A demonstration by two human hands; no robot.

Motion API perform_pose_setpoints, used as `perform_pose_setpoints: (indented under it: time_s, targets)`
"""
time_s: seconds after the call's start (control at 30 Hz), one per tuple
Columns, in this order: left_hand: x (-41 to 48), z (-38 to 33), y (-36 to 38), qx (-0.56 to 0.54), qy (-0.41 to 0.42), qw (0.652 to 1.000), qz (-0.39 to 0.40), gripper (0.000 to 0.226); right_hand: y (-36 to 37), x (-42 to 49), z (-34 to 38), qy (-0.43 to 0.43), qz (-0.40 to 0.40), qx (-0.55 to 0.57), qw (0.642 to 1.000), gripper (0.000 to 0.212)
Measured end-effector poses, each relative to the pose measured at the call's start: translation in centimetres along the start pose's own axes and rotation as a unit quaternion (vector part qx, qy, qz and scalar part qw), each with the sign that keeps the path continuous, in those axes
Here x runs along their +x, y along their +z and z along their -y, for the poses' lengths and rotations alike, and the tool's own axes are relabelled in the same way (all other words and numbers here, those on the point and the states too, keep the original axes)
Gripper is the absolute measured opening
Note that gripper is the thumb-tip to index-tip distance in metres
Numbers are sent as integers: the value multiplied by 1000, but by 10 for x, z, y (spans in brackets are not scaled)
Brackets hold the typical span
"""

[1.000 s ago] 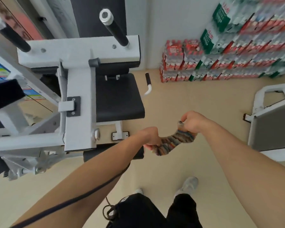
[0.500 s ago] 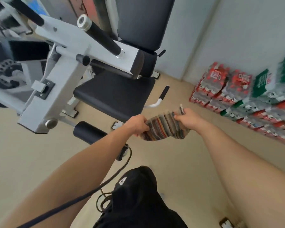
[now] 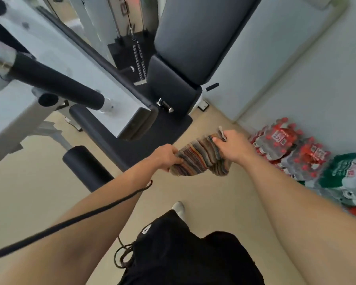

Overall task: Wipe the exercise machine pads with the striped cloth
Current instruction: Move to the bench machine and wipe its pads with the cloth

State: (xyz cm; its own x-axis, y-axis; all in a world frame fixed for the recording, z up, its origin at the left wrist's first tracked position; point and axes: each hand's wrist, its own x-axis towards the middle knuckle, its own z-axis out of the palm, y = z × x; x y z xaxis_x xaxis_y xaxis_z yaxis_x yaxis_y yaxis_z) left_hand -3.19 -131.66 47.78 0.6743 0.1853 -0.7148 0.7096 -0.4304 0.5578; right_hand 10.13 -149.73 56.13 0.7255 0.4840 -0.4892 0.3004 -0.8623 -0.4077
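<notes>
Head view. The left hand (image 3: 166, 157) and right hand (image 3: 233, 147) each grip one end of the striped cloth (image 3: 199, 159), stretched between them in the air just in front of the black seat pad (image 3: 152, 138) of the exercise machine (image 3: 56, 58), not touching it. The back pad (image 3: 199, 36) rises behind the seat. Shrink-wrapped packs of bottles (image 3: 284, 140), red-capped bottles inside, stand on the floor (image 3: 29, 190) along the wall at right.

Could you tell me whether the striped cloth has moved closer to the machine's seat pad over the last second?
Yes. The striped cloth now overlaps the near edge of the seat pad; a second ago it hung short of it, over bare floor.
</notes>
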Motion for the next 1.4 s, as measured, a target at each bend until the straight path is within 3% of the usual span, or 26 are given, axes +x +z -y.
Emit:
perform_pose_setpoints:
  time_s: [0.2,0.47,0.67,0.8,0.9,1.0,1.07,1.13,1.23,1.3,1.4]
  targets:
    - [30,-32,-7,-119,-58,991,-22,21,-22,85,-14,-37,40,-9,998,31]
    - [70,-62,-18,-214,-144,959,-121,8,-19,215,-6,-150,227,-40,961,31]
    - [92,-47,-16,-290,-239,911,-168,18,9,286,4,-168,333,-40,927,30]
    - [109,-19,-46,-293,-307,881,-208,16,46,326,37,-192,337,-22,921,37]
    - [129,9,-80,-188,-386,860,-277,17,87,356,68,-202,319,-6,926,36]
    - [162,40,-102,8,-480,766,-428,32,131,381,96,-208,223,0,952,34]
    - [184,48,-99,52,-446,725,-522,44,149,385,99,-264,102,-53,957,47]
    - [218,56,-79,69,-376,753,-536,45,174,389,89,-350,62,-97,930,57]
    - [260,61,-21,80,-345,819,-451,55,212,387,47,-445,165,-187,860,68]
    - [272,74,6,65,-368,826,-423,63,233,387,25,-468,194,-235,829,72]
    - [274,103,0,115,-363,826,-416,67,256,403,37,-484,172,-246,822,73]
